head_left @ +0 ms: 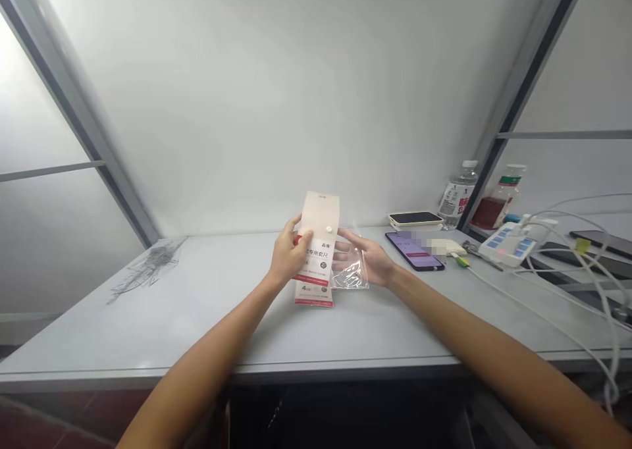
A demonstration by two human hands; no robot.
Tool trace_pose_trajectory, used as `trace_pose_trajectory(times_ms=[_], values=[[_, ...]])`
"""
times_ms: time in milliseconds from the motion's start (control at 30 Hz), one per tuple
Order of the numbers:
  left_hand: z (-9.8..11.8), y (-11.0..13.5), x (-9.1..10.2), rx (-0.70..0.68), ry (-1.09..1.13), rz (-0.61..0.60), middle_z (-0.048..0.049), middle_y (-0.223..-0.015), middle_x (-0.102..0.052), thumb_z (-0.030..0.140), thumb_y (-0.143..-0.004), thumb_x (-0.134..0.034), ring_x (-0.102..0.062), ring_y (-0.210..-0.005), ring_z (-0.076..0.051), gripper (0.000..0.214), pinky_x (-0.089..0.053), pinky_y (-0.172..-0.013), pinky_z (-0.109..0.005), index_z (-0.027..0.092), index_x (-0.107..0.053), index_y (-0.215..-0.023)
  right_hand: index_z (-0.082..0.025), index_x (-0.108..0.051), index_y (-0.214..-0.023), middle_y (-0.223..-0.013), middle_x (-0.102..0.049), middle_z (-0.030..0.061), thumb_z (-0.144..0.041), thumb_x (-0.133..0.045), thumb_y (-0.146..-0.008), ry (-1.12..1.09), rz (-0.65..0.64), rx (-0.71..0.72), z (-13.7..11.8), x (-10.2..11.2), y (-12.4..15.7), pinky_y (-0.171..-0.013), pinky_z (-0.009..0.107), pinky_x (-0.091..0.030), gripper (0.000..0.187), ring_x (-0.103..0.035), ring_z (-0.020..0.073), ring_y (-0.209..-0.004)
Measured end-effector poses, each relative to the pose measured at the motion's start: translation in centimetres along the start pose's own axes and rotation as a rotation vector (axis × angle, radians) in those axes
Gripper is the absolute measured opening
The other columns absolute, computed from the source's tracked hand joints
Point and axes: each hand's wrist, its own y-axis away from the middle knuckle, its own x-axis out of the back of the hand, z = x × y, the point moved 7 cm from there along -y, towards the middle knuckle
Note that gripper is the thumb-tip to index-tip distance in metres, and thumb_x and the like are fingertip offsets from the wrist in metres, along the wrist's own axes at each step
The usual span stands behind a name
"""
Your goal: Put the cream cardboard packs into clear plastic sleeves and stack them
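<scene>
My left hand (291,255) grips a tall cream-and-white packet (318,251) with a red band, a round snap button and printed text that reads as a ruler set. My right hand (368,259) is right next to the packet, with its fingers spread behind a clear plastic bag (349,272). The bag seems pinched in that hand, and the fingers show through the film. Both hands are held just above the pale grey table (207,317), close together near its middle.
To the right lie a smartphone (415,251) with a lit purple screen, a flat black-topped device (415,218), a water bottle (458,195), a bottle of reddish liquid (498,199) and a power strip (508,243) with white cables. A dark scribbled mark (148,268) lies on the table's left.
</scene>
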Motion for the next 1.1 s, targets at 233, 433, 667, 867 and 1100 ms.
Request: trace_pose_trajectory(times_ms=[233, 433, 667, 867, 1100], values=[[0.2, -0.5, 1.1, -0.015, 0.037, 0.044, 0.0022, -0.060, -0.058, 0.042, -0.078, -0.053, -0.048, -0.046, -0.008, 0.057, -0.038, -0.043, -0.018, 0.018, -0.041, -0.128, -0.024, -0.037, -0.131, -0.106, -0.065, 0.0096, -0.032, -0.045, -0.088, 0.138, -0.042, -0.081, 0.7, 0.3, 0.3, -0.082, 0.043, -0.049, 0.044, -0.066, 0.0204, -0.084], [-0.2, -0.7, 0.9, 0.013, 0.065, 0.041, 0.0033, -0.057, -0.057, 0.042, -0.077, -0.054, -0.047, -0.043, -0.007, 0.056, -0.036, -0.040, -0.017, 0.018, -0.042, -0.127, -0.023, -0.034, -0.133, -0.110, -0.064, 0.0101, -0.029, -0.051, -0.086, 0.177, -0.061, -0.071, 1.0, 0.1, 0.4, -0.080, 0.041, -0.051, 0.050, -0.067, 0.0188, -0.081], [0.2, -0.9, 1.6, -0.003, 0.046, 0.066, 0.0032, -0.055, -0.056, 0.041, -0.077, -0.055, -0.047, -0.042, -0.008, 0.055, -0.035, -0.039, -0.018, 0.018, -0.045, -0.126, -0.024, -0.031, -0.135, -0.115, -0.061, 0.0116, -0.032, -0.054, -0.085, 0.205, -0.073, -0.053, 0.8, 0.6, 0.2, -0.082, 0.040, -0.051, 0.056, -0.066, 0.0196, -0.086], [-0.2, -0.6, 1.2, 0.004, 0.072, 0.079, 0.0032, -0.056, -0.056, 0.042, -0.076, -0.056, -0.046, -0.042, -0.007, 0.056, -0.035, -0.040, -0.017, 0.018, -0.045, -0.126, -0.024, -0.032, -0.135, -0.112, -0.063, 0.0108, -0.029, -0.054, -0.085, 0.140, -0.088, -0.055, 1.4, 0.1, 0.0, -0.081, 0.038, -0.052, 0.054, -0.066, 0.0174, -0.085], [0.2, -0.7, 1.5, -0.002, 0.076, 0.095, 0.0030, -0.055, -0.057, 0.041, -0.076, -0.057, -0.046, -0.042, -0.007, 0.055, -0.034, -0.040, -0.018, 0.018, -0.046, -0.125, -0.026, -0.031, -0.135, -0.115, -0.062, 0.0103, -0.032, -0.055, -0.084, 0.145, -0.105, -0.049, 1.4, 0.1, -0.1, -0.088, 0.043, -0.048, 0.056, -0.066, 0.0198, -0.088]])
